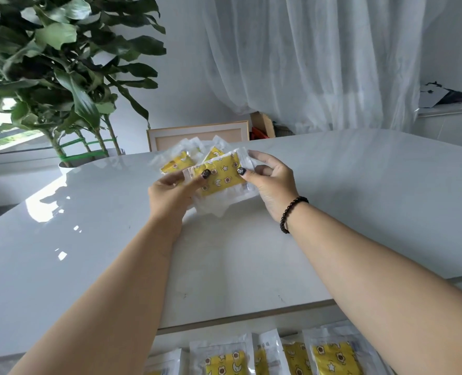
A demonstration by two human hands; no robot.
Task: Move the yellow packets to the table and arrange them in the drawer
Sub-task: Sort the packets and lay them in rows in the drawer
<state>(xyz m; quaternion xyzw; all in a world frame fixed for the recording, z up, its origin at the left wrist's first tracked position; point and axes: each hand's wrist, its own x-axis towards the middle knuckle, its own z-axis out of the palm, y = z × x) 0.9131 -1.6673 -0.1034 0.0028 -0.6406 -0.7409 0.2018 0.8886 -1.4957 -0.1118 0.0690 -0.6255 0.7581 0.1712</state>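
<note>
Both my hands hold a bundle of yellow packets (220, 175) in clear wrappers, lifted just above the white table (359, 212). My left hand (174, 194) grips the bundle's left side, thumb on top. On the right side my right hand (271, 185) pinches it, thumb on the front packet. More yellow packets of the bundle (177, 163) stick out behind. Below the table's near edge, an open drawer (170, 345) holds several yellow packets (225, 361) laid side by side.
A large leafy plant (62, 71) in a white pot stands past the table's far left corner. A chair back (197, 135) rises behind the far edge. White curtains (319, 58) hang behind, and a counter (449, 112) with a dark bag is at the far right.
</note>
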